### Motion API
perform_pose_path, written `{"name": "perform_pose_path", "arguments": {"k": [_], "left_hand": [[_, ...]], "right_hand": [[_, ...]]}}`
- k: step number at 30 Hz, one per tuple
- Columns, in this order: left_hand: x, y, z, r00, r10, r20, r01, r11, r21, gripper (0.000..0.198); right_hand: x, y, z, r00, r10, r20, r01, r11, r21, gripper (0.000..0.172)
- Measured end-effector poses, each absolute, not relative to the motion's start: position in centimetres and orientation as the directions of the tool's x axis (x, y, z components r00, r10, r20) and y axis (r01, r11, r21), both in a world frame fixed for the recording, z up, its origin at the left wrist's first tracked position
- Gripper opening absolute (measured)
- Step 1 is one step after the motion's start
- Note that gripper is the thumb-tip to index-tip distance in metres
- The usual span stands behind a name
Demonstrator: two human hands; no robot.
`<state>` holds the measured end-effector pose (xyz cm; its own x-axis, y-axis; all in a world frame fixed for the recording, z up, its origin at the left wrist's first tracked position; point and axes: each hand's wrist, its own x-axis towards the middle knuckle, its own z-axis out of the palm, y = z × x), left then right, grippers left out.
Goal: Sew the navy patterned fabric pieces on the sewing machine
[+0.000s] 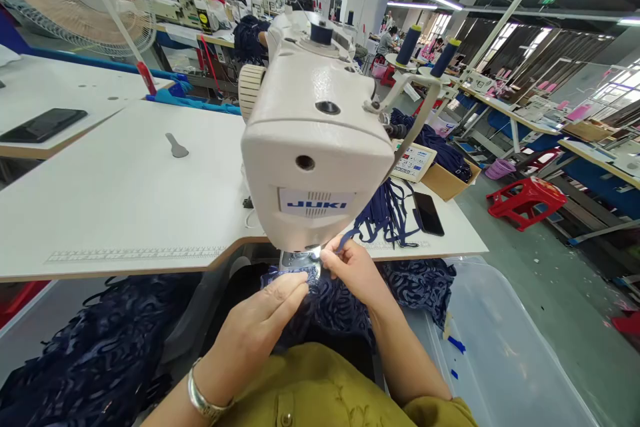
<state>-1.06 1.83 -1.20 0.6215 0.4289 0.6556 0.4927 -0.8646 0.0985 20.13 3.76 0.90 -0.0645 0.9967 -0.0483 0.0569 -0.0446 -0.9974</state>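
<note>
The step in hand looks like sewing: the fabric (345, 303) lies below the head of the machine (315, 147), hanging from the near edge of the tabletop (125, 193). The right hand (360, 273) pinches a strap (349, 238); the left hand (250, 323) rests its fingertips on the fabric (whether it pinches or just presses, I cannot tell). The next move probably calls for guiding both layers evenly. The machine's head hides the needle, and the fingers cover the strap's end.
</note>
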Motion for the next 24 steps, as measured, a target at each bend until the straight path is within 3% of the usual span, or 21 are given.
{"name": "perform_pose_path", "arguments": {"k": [6, 17, 24], "left_hand": [[-1.2, 2.1, -0.7, 0.668, 0.335, 0.665, 0.45, -0.893, -0.002, 0.034], [-0.5, 1.8, 1.2, 0.716, 0.337, 0.611, 0.482, -0.872, -0.084, 0.035], [-0.7, 1.9, 0.2, 0.7, 0.413, 0.583, 0.501, -0.866, 0.012, 0.038]], "right_hand": [[19.7, 3.9, 1.0, -0.096, 0.988, -0.124, 0.03, -0.121, -0.992, 0.01], [20.2, 4.2, 0.5, -0.132, 0.984, -0.121, 0.124, -0.105, -0.987, 0.018], [20.3, 4.3, 1.1, -0.166, 0.979, -0.12, 0.164, -0.093, -0.982, 0.016]]}}
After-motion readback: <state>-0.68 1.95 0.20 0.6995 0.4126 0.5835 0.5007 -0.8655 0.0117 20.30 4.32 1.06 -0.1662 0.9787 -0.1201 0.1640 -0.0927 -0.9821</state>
